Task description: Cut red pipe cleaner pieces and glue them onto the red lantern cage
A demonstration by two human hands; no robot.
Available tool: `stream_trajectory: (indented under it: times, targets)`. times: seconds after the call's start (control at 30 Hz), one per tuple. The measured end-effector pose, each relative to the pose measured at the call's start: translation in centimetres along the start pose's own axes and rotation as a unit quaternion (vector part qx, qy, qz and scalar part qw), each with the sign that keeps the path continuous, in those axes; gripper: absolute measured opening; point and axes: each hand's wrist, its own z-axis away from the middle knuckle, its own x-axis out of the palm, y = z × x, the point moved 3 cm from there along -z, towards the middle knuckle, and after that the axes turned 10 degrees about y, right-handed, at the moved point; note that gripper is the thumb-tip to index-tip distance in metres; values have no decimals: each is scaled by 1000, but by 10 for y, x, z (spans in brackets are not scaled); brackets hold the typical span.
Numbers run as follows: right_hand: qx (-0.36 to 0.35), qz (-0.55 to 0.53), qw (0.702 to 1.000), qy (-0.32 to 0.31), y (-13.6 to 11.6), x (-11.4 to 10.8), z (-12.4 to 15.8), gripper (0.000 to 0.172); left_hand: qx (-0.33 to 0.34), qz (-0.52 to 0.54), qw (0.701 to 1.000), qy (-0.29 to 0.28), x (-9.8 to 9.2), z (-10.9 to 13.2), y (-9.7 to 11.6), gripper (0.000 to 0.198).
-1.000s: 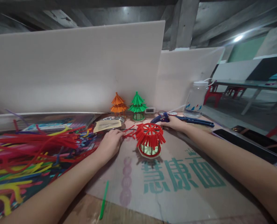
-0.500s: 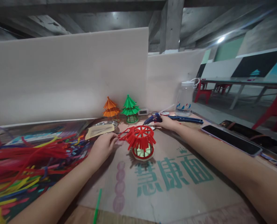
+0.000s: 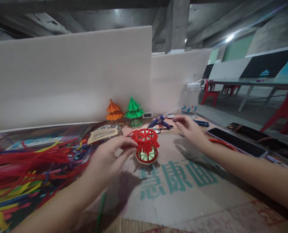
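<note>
A small red pavilion model point(image 3: 147, 142), built of fuzzy craft stems, stands on the cardboard sheet point(image 3: 177, 200). Its round top has spokes and a fringe of short red pieces. My left hand point(image 3: 112, 153) is raised at its left side, thumb and fingers curved with tips slightly apart; whether they touch the red fringe I cannot tell. To the right, my right hand point(image 3: 188, 127) hovers with fingers loosely bent and nothing visible in them. Between that hand and the model lies a blue hot glue gun point(image 3: 158, 122), a clear glue stick protruding from its back.
An orange tower model point(image 3: 114, 111) and a green one point(image 3: 134, 111) stand behind. Loose coloured craft stems point(image 3: 37, 161) cover the left side. A metal dish point(image 3: 110, 129), a water bottle point(image 3: 190, 100), blue-handled pliers point(image 3: 201, 123) and a phone point(image 3: 236, 140) lie around.
My right hand has let go of the glue gun and drawn back to the right. My left hand has lifted and come closer to the red model and the camera.
</note>
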Motion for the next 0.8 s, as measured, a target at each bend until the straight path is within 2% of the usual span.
stream_trajectory:
  times: [0.03, 0.1, 0.17, 0.2, 0.3, 0.37, 0.47, 0.57, 0.67, 0.8]
  targets:
    - [-38, -13, 999, -25, -18, -8, 13, 19, 19, 9, 999, -28, 7, 8, 8, 10]
    - [-131, -16, 983, -130, -54, -15, 40, 19, 38, 21, 995, -91, 23, 24, 16, 14]
    - [-200, -30, 952, -228, -79, -14, 66, 17, 55, 26, 991, -117, 35, 34, 18, 18]
    - [-212, -25, 945, -248, -86, -11, 76, 16, 65, 30, 990, -122, 40, 38, 17, 19]
    - [-219, -48, 941, -254, -88, 4, 91, 16, 77, 40, 990, -112, 46, 42, 9, 16]
    - [-201, -63, 944, -255, -79, 13, 93, 18, 72, 43, 990, -110, 49, 43, 4, 13]
    - [-188, -29, 941, -279, -68, 22, 95, 23, 62, 44, 990, -119, 53, 45, -1, 13]
    - [-200, 7, 930, -309, -65, 24, 99, 28, 61, 50, 990, -120, 55, 47, -1, 15]
    - [-216, -2, 927, -306, -69, 23, 101, 29, 47, 44, 989, -130, 56, 47, 1, 16]
    - [-221, -13, 934, -281, -72, 18, 100, 26, 1, -50, 984, -169, 55, 43, -8, 19]
